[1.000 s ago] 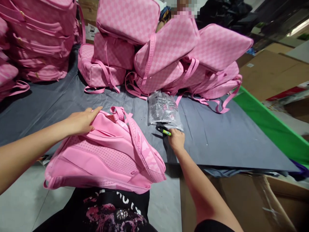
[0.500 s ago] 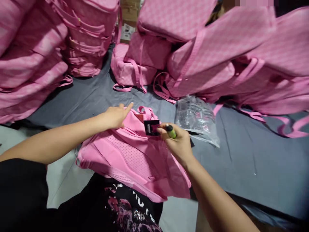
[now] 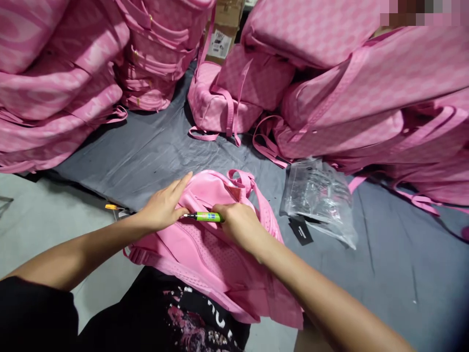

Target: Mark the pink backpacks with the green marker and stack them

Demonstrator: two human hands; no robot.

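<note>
A pink backpack (image 3: 208, 244) lies tilted across the grey table's front edge and against my lap, its perforated back panel and straps facing up. My left hand (image 3: 164, 203) grips its upper left edge, thumb on the near side and fingers over the far side. My right hand (image 3: 240, 225) is closed around a green marker pen (image 3: 208, 217) over the backpack's upper part. The pen's dark end points left, close to my left thumb. My right fingertips are hidden behind the hand and pink fabric.
A clear plastic bag (image 3: 318, 195) of small items lies right of the backpack, with a black tag (image 3: 301, 231) beside it. Stacked pink backpacks (image 3: 330, 98) line the table's (image 3: 388, 269) far side, more (image 3: 54, 98) at the left. Behind stands a cardboard box (image 3: 223, 24).
My right hand has moved left with the marker pen, which now lies sideways. The black tag it held is out of sight. My left hand has moved slightly down onto the backpack's edge.
</note>
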